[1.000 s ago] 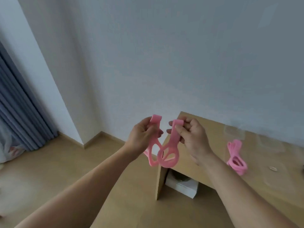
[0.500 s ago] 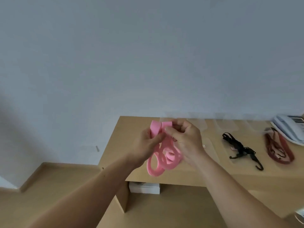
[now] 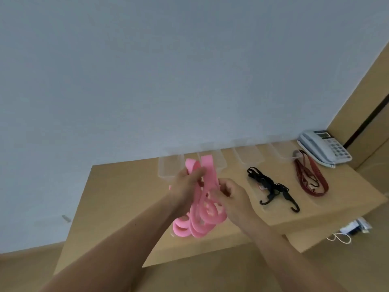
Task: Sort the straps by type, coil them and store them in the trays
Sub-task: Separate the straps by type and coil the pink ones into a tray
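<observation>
— What are the hands holding?

— Both are closed on the pink strap (image 3: 202, 220), up in the air over the front of the table (image 3: 126, 197). The left hand (image 3: 186, 184) has its fingers curled round the strap near the top, with two flat ends sticking up above it. The right hand (image 3: 229, 197) sits just lower and pinches the band with bent fingers. The rest hangs below both hands in several loose loops.

— And the arms?

— Both forearms are bare and reach forward from the bottom edge, meeting over the table's front.

— Any containers?

— Clear trays (image 3: 249, 154) stand in a row along the table's back edge. They are too see-through and blurred to tell what they contain. On the table's right half lies a black strap (image 3: 271, 188) with hooks. Further right is a red strap (image 3: 309, 175), its far end just beside the last tray. A telephone (image 3: 324, 147) sits in the table's back right corner.
</observation>
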A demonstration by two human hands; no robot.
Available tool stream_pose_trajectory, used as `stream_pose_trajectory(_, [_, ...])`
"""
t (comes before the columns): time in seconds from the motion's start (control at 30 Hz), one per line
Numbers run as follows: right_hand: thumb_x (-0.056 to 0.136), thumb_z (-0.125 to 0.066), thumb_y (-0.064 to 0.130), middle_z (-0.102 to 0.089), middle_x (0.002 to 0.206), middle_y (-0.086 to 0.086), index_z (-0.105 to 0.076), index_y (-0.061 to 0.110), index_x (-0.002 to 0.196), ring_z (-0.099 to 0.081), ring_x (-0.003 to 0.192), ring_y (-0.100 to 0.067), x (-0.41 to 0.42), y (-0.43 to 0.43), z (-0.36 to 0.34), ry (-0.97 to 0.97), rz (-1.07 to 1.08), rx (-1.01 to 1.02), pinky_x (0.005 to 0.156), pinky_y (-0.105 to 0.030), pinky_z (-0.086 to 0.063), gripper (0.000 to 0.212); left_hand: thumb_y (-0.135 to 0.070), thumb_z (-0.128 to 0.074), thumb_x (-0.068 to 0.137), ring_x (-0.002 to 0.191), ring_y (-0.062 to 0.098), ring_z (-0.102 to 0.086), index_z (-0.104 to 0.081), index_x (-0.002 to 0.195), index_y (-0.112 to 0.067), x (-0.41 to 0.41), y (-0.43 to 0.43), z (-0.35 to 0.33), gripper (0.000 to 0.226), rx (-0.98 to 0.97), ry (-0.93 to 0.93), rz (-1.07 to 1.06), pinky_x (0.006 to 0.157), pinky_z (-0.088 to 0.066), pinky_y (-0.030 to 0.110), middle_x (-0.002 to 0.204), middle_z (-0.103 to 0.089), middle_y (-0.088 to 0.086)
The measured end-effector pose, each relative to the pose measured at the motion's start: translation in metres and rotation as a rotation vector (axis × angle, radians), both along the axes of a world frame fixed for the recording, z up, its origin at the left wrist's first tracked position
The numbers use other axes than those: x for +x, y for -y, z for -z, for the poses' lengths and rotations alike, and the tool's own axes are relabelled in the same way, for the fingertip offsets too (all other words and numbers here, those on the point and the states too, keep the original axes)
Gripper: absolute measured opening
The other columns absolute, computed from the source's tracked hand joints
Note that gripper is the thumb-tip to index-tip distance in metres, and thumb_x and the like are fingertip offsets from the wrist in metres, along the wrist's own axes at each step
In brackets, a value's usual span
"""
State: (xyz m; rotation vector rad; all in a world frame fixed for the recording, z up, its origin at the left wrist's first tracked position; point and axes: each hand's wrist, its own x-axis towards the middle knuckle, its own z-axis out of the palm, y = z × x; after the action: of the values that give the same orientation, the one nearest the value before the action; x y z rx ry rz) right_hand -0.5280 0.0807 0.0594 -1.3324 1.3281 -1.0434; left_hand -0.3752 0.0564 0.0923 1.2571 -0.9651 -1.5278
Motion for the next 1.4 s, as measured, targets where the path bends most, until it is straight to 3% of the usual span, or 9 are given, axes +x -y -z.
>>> stream_pose_trajectory(0.1, [0.093, -0.063, 0.012, -0.066, 0.086, -0.015, -0.067, 0.02, 0.102, -0.063, 0.074, -0.019, -0.006, 0.018, 0.01, 0.023, 0.058, 0.043, 0.069, -0.038, -0.056, 0.012, -0.024, -0.047, 0.093, 0.055, 0.019, -0.052, -0.05, 0.09, -0.006, -0.005, 0.026, 0.013, 0.018, 0.127, -0.03, 0.004, 0.053, -0.045, 0.033, 0.067, -0.048, 0.003])
stream_pose_trajectory(0.23, [0.094, -0.063, 0.012, -0.064, 0.087, -0.012, -0.067, 0.018, 0.11, -0.06, 0.074, -0.017, -0.014, 0.037, 0.028, 0.025, 0.069, 0.089, 0.065, -0.029, -0.053, 0.017, -0.018, -0.037, 0.086, 0.056, 0.018, -0.047, -0.048, 0.088, -0.007, -0.009, 0.049, 0.029, 0.015, 0.242, -0.089, 0.007, 0.054, -0.044, 0.03, 0.065, -0.045, 0.003])
stream_pose_trajectory(0.4, [0.095, -0.061, 0.019, -0.062, 0.08, -0.002, -0.067, 0.022, 0.103, -0.057, 0.066, -0.009, -0.037, 0.064, 0.047, -0.061, 0.051, 0.126, 0.059, -0.021, -0.048, 0.01, -0.003, -0.041, 0.094, 0.068, 0.024, -0.053, -0.055, 0.1, -0.003, -0.01, 0.065, 0.042, 0.015, 0.325, -0.049, 0.037, 0.062, -0.047, 0.042, 0.079, -0.048, 0.013])
stream_pose_trajectory(0.57, [0.095, -0.059, 0.017, -0.064, 0.078, -0.017, -0.066, 0.012, 0.092, -0.055, 0.061, -0.015, -0.072, 0.095, 0.072, -0.188, 0.069, 0.212, 0.057, -0.026, -0.043, 0.01, -0.003, -0.052, 0.097, 0.094, 0.031, -0.065, -0.06, 0.113, -0.002, 0.002, 0.069, 0.045, 0.018, 0.284, -0.058, -0.045, 0.076, -0.051, 0.054, 0.101, -0.059, 0.018])
stream_pose_trajectory(0.8, [0.088, -0.056, 0.018, -0.066, 0.082, -0.008, -0.068, 0.01, 0.091, -0.058, 0.068, -0.018, -0.082, 0.111, 0.107, -0.256, -0.081, 0.484, 0.062, -0.028, -0.046, 0.014, -0.008, -0.051, 0.1, 0.081, 0.032, -0.07, -0.057, 0.119, -0.003, -0.022, 0.069, 0.052, 0.02, 0.261, 0.058, -0.083, 0.063, -0.055, 0.034, 0.089, -0.071, 0.022])
stream_pose_trajectory(0.97, [0.087, -0.056, 0.014, -0.064, 0.075, 0.0, -0.061, 0.013, 0.082, -0.057, 0.065, -0.015, -0.085, 0.125, 0.117, -0.372, -0.173, 0.44, 0.06, -0.029, -0.045, 0.008, -0.007, -0.048, 0.1, 0.062, 0.028, -0.064, -0.055, 0.114, -0.002, -0.034, 0.073, 0.05, 0.016, 0.24, 0.081, -0.174, 0.059, -0.055, 0.034, 0.071, -0.062, 0.013])
stream_pose_trajectory(1.13, [0.09, -0.056, 0.019, -0.063, 0.101, -0.007, -0.058, 0.012, 0.099, -0.062, 0.091, -0.026, -0.077, 0.121, 0.11, -0.717, -0.17, 0.245, 0.073, -0.038, -0.053, 0.012, -0.009, -0.051, 0.098, 0.061, 0.028, -0.062, -0.053, 0.109, -0.004, -0.034, 0.08, 0.048, 0.012, 0.293, 0.004, -0.252, 0.07, -0.049, 0.041, 0.069, -0.062, 0.01])
stream_pose_trajectory(1.3, [0.083, -0.06, 0.061, -0.062, 0.098, -0.001, -0.063, 0.025, 0.1, -0.058, 0.088, -0.011, -0.045, 0.093, 0.068, -0.135, -0.379, 0.224, 0.075, -0.026, -0.042, 0.04, -0.008, -0.049, 0.095, 0.067, 0.029, -0.061, -0.052, 0.102, -0.004, -0.025, 0.082, 0.048, 0.009, 0.311, -0.086, -0.261, 0.077, -0.049, 0.046, 0.075, -0.061, 0.012])
stream_pose_trajectory(1.4, [0.081, -0.062, 0.058, -0.066, 0.093, -0.003, -0.061, 0.028, 0.104, -0.061, 0.082, -0.019, -0.023, 0.09, 0.07, -0.285, -0.508, 0.123, 0.071, -0.029, -0.046, 0.038, -0.006, -0.046, 0.092, 0.072, 0.03, -0.063, -0.053, 0.097, -0.002, -0.014, 0.082, 0.046, 0.01, 0.342, -0.122, -0.26, 0.071, -0.054, 0.041, 0.079, -0.062, 0.013])
